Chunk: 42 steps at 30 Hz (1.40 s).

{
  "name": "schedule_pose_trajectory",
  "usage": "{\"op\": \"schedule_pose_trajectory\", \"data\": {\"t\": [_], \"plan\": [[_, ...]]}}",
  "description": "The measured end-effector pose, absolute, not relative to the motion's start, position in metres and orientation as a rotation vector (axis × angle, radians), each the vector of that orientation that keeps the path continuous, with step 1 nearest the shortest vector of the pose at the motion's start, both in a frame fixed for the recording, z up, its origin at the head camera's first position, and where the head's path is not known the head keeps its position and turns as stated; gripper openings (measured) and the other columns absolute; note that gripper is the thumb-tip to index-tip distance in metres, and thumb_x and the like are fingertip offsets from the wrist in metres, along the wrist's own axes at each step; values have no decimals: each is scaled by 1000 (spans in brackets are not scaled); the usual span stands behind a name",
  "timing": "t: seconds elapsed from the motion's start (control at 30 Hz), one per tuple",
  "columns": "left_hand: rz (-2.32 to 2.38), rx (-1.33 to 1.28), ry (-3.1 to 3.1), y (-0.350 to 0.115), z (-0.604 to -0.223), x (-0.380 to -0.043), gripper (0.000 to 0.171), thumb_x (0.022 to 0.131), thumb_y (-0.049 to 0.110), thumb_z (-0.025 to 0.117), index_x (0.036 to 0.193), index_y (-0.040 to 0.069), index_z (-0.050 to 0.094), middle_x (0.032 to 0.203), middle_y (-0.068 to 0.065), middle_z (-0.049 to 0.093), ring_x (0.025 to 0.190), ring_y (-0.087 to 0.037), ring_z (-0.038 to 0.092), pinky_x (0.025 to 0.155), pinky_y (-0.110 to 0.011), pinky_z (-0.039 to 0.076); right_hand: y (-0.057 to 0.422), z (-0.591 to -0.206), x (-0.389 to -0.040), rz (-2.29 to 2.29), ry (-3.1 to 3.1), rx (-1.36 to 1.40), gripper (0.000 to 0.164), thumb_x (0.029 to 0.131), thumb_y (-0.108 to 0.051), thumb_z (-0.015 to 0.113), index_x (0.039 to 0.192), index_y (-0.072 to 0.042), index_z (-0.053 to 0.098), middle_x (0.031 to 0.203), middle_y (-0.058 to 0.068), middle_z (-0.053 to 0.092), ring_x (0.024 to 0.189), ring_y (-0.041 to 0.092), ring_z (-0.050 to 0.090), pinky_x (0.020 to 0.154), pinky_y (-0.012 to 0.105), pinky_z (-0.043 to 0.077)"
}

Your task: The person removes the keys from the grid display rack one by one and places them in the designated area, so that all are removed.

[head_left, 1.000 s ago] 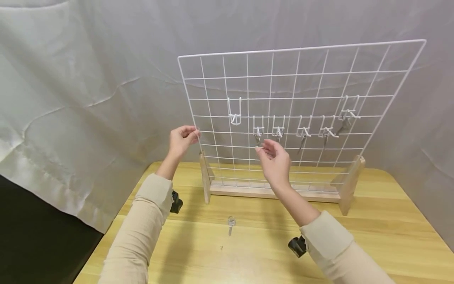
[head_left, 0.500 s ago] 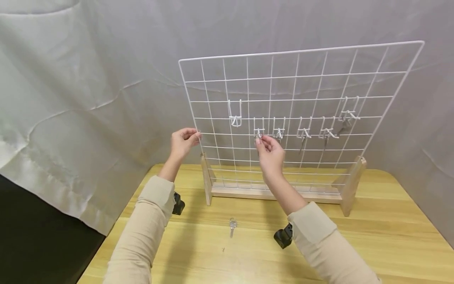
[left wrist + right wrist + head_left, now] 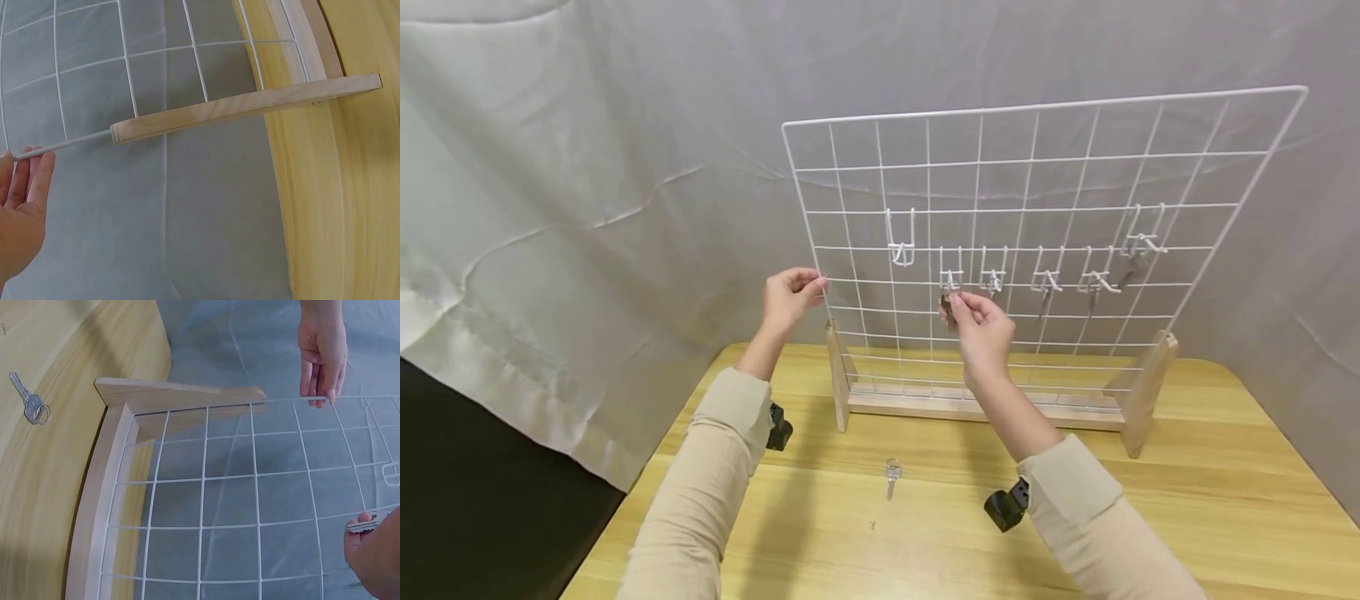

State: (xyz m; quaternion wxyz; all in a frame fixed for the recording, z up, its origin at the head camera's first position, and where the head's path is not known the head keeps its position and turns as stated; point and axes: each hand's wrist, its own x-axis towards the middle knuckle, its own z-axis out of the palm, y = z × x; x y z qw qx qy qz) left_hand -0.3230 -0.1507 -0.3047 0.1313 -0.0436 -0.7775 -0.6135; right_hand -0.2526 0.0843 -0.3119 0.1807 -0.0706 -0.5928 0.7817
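A white wire grid panel [image 3: 1060, 158] stands upright in a wooden base [image 3: 985, 408]. My left hand [image 3: 784, 302] holds its left side wire between thumb and fingers; the left wrist view shows those fingertips at the wire [image 3: 81, 142]. My right hand [image 3: 985, 333] pinches a metal key [image 3: 949, 312] just below the leftmost hook [image 3: 951, 279] of the lower row. In the right wrist view that toothed key [image 3: 364, 525] sticks out from the fingers. Whether its ring is still on the hook I cannot tell.
More keys hang from hooks to the right, one on a higher hook [image 3: 1142, 243]. A bare hook [image 3: 902, 252] sits upper left. Another key [image 3: 892, 479] with a ring lies on the wooden table [image 3: 1225, 500], near a tiny bit [image 3: 872, 525]. Grey cloth [image 3: 625, 125] hangs behind.
My right hand has risen from below the leftmost lower hook up to it, gripped the key there, then dropped slightly. The left hand stays on the side wire.
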Motion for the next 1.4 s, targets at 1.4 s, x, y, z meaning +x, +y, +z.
{"op": "schedule_pose_trajectory", "data": {"t": [1.4], "plan": [[-1757, -116, -2284, -151, -301, -319, 24, 89, 5, 60, 103, -13, 60, 107, -32, 62, 72, -5, 63, 75, -25, 59, 95, -299, -226, 2219, -1603, -186, 15, 85, -4, 65, 90, 10, 65, 63, -7, 68, 57, 9, 67, 61, 24, 60]]}}
